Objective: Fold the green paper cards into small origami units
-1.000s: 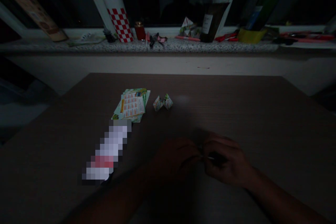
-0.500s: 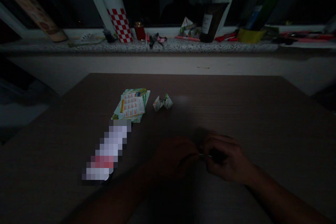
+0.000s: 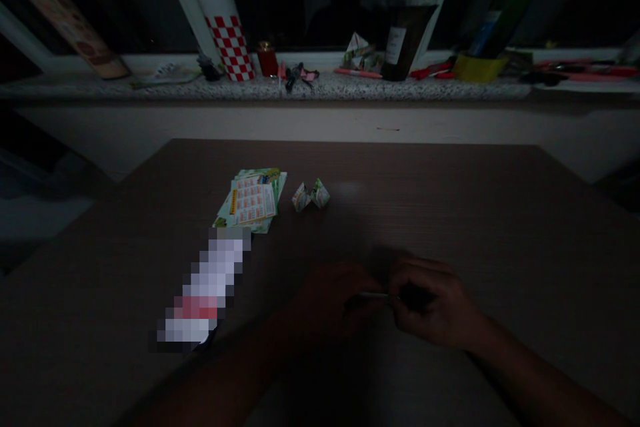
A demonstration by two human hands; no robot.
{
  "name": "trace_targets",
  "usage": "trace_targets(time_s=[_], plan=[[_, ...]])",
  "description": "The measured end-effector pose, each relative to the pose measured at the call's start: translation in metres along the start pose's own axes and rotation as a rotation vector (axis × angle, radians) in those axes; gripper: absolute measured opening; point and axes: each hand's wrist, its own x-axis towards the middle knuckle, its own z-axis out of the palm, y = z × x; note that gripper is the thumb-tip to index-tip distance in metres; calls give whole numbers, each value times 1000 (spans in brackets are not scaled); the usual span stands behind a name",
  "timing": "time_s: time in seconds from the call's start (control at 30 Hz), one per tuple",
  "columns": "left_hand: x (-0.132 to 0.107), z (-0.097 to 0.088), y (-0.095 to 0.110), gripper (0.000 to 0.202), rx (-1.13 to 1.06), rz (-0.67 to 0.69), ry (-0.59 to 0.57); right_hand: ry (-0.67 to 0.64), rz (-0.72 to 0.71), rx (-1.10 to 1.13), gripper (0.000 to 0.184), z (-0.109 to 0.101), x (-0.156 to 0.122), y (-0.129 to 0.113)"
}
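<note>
Low over the dim table, both my hands are closed with their fingertips meeting. My left hand (image 3: 340, 297) and my right hand (image 3: 433, 300) pinch a small piece of paper (image 3: 374, 294) between them. It appears edge-on as a thin pale line, and the fingers and the dark conceal the rest of it. Beyond my left hand stands a small folded paper figure (image 3: 320, 194) with two pointed halves. Farther left lies a loose stack of printed green and white slips (image 3: 253, 201).
A phone-like slab with a lit, pixelated face (image 3: 207, 290) lies left of my hands on the table (image 3: 450, 193). Along the window sill (image 3: 340, 85) stand a red-checked white bottle (image 3: 230, 40), a dark labelled cup (image 3: 406, 43) and a green bottle (image 3: 515, 0).
More of the paper's pale edge shows between my fingers now. My hands have shifted only slightly; the slips, the paper figure and the lit slab stay put.
</note>
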Motion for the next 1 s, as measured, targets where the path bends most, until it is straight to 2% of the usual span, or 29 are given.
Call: trace_targets(time_s=[0.1,0.37,0.57,0.7,0.87,1.0], plan=[[2,-1,1,14,25,6,13,15,1,6,14,0,0,1],[3,-6,0,20,-6,47,150,52,6,38,8,-1,-3,-1],[3,-8,-3,22,39,96,115,-2,65,71,8,-6,-7,4],[3,-9,-5,24,27,109,136,-21,90,65,9,-8,-7,5],[1,-13,-5,23,8,10,106,-42,142,10,8,-13,-7,12],[-2,-16,-4,20,-4,-62,130,-18,170,-75,11,-20,-8,17]])
